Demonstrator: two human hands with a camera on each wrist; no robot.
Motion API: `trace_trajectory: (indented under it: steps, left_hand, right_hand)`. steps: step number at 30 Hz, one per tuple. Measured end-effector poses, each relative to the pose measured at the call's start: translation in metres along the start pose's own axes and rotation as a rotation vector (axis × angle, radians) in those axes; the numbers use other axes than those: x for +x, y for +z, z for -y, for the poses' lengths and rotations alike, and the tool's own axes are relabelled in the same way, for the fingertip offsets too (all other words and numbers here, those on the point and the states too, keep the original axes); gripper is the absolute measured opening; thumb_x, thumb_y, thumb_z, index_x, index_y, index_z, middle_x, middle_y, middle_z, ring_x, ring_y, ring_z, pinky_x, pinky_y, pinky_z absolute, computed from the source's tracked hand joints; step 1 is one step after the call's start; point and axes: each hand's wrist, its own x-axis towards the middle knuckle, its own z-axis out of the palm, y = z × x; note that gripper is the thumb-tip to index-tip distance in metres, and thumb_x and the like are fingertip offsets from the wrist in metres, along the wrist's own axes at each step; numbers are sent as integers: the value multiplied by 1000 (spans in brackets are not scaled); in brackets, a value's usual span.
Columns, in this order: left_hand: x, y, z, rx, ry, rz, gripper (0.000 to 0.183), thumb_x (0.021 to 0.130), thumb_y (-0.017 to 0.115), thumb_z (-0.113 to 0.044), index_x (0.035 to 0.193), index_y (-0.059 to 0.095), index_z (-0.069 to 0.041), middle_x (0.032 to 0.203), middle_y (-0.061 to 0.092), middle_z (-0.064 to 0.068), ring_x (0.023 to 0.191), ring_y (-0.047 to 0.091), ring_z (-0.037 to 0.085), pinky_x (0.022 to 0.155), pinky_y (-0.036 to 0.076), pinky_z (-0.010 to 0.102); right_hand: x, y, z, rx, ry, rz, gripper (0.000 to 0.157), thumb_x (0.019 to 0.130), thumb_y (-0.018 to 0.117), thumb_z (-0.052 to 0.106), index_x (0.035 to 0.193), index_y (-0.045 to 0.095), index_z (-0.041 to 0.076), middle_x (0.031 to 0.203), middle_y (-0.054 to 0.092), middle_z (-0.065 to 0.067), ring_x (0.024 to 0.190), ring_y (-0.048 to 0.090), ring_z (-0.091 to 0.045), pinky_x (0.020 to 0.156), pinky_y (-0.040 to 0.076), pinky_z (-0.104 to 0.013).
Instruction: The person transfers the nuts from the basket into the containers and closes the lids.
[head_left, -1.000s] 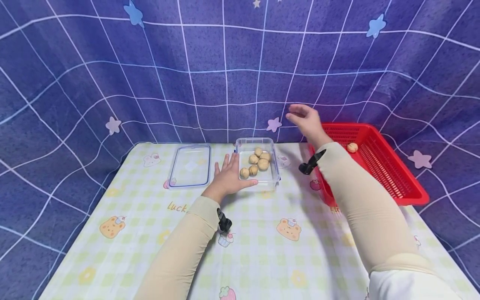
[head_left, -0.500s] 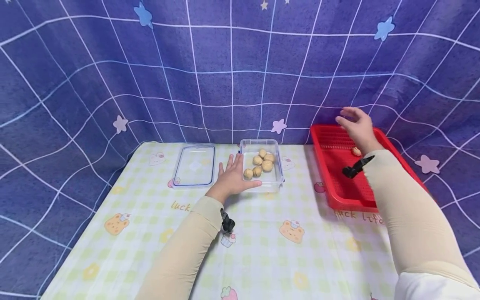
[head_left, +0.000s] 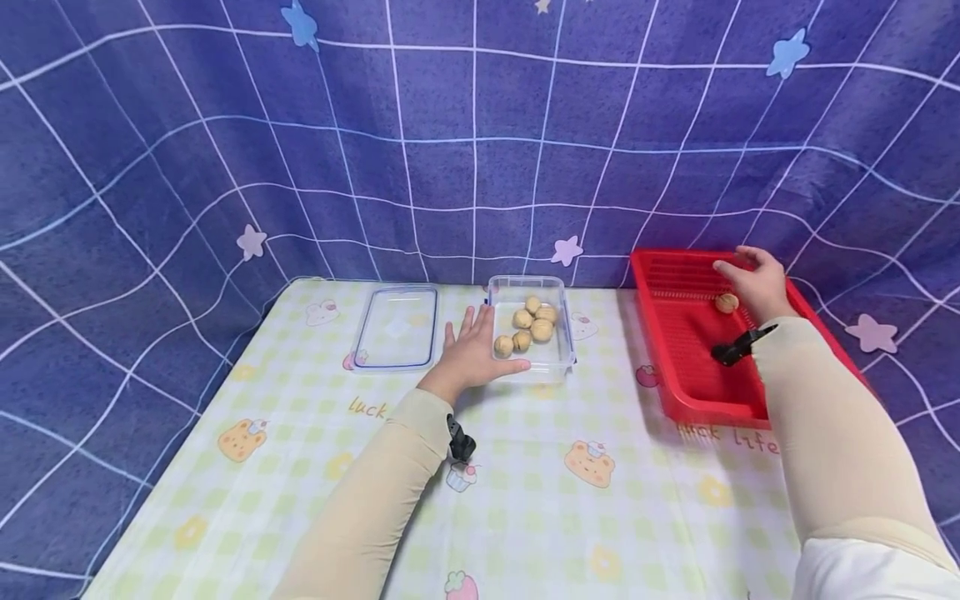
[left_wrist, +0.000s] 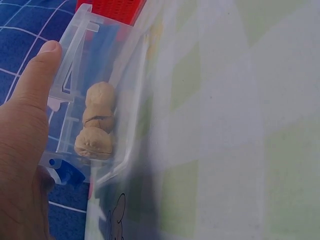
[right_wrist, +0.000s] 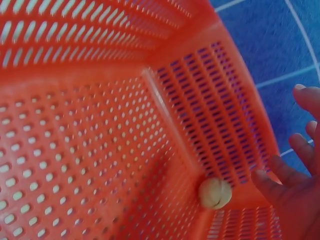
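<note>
A clear plastic food container (head_left: 555, 367) holds several walnuts (head_left: 542, 330), bunched toward its middle and left side. My left hand (head_left: 472, 354) rests against the container's left side, fingers spread and straight, thumb along the near rim. Over on the right, my right hand (head_left: 761, 287) hovers above the red basket (head_left: 675, 392), fingers apart with nothing between them. A single walnut (right_wrist: 215, 193) lies in the basket's far corner, close below the right fingertips in the right wrist view.
The container's clear lid (head_left: 395, 329) with a blue seal lies flat left of the container. A checked tablecloth (head_left: 510, 500) covers the table. Behind stands a blue grid-patterned curtain (head_left: 450, 167).
My right hand has moved right from beside the basket and then down over the walnut in it. The left hand stays on the container. The head view has shifted slightly.
</note>
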Motion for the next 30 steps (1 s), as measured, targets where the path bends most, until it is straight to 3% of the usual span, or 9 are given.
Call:
trace_trajectory:
  steps: [3,6,10,16,21,30]
  left_hand:
    - [1,2,-2,-3,7,3,127,78,64,-79,163,3,-7,171,3,9,155,-10,25,119,-15,57]
    - [2,5,-4,1,5,5,127,78,64,-80,163,4,-7,171,2,9,155,-13,23,119,-16,57]
    - [3,6,-4,29,-1,11,128,77,61,-83,163,3,-7,171,3,9,155,-12,24,120,-11,59]
    - [2,-1,-1,26,-2,5,125,79,63,-79,163,5,-6,170,4,10,155,-11,25,120,-12,60]
    - [3,-3,0,11,-7,3,125,79,64,-79,163,5,-7,171,3,9,155,-13,24,118,-17,57]
    - [1,-1,-1,18,-2,8,126,78,63,-80,163,5,-7,171,5,8,155,-11,23,120,-13,59]
  right_hand:
    - [-2,-4,-12,-73,16,16,71,96,67,34,150,41,-4,141,51,-26,100,51,1,95,40,-16]
    - [-4,-8,-22,-137,33,28,72,97,64,33,150,39,-8,143,48,-30,114,51,-19,105,39,-27]
    - [-3,-11,-35,-171,84,64,76,97,62,35,150,34,-11,147,43,-34,130,41,-41,115,34,-44]
    - [2,-8,-45,-188,134,123,81,96,64,33,152,27,-14,150,37,-37,138,36,-48,119,27,-52]
    - [5,-2,-50,-268,102,137,77,95,62,31,149,31,-15,145,40,-40,135,40,-51,116,30,-55]
    - [6,4,-61,-321,97,133,69,94,61,26,144,37,-15,140,45,-38,128,44,-51,111,35,-55]
